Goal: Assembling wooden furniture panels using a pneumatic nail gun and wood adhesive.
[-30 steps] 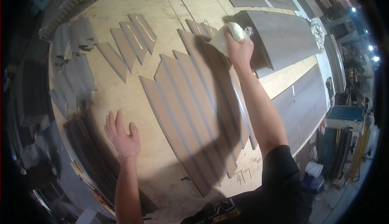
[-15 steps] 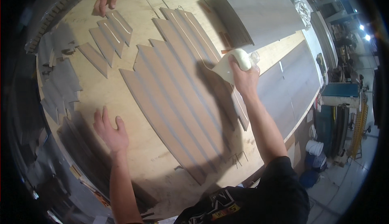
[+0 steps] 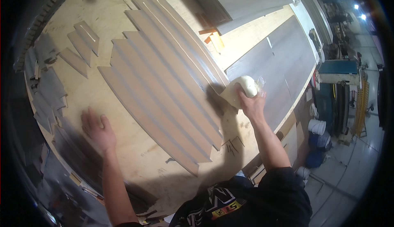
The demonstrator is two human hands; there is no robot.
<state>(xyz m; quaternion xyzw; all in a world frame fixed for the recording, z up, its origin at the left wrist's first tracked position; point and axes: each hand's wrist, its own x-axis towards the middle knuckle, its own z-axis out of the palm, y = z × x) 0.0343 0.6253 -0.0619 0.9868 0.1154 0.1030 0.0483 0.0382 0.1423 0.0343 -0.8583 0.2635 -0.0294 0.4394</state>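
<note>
While the right hand [image 3: 251, 103] grips a soft bag of cream-coloured glue [image 3: 234, 94], its fingers are curled around the bulge, thumb pressed along the near side. Clock centred on bag. Tapered tip points to about 8 o'clock, gathered clear-plastic end to about 2; long axis runs between the two. Tip is over the lower part of the brown slats [image 3: 160, 83], at the end of a pale glue bead [image 3: 179, 48]; contact cannot be told. Slats lie side by side at 9 o'clock, lengths running 11 to 5. Left hand [image 3: 98, 131], at 8–9, has fingers apart, nothing held; blurred. Small slats [image 3: 78, 42]: between 9 and 10, one beaded. Grey panel [image 3: 283, 58]: 2. Stack of grey boards [image 3: 246, 1]: 12. White bucket [image 3: 317, 126]: 4, beyond the worktable [image 3: 135, 134].
</note>
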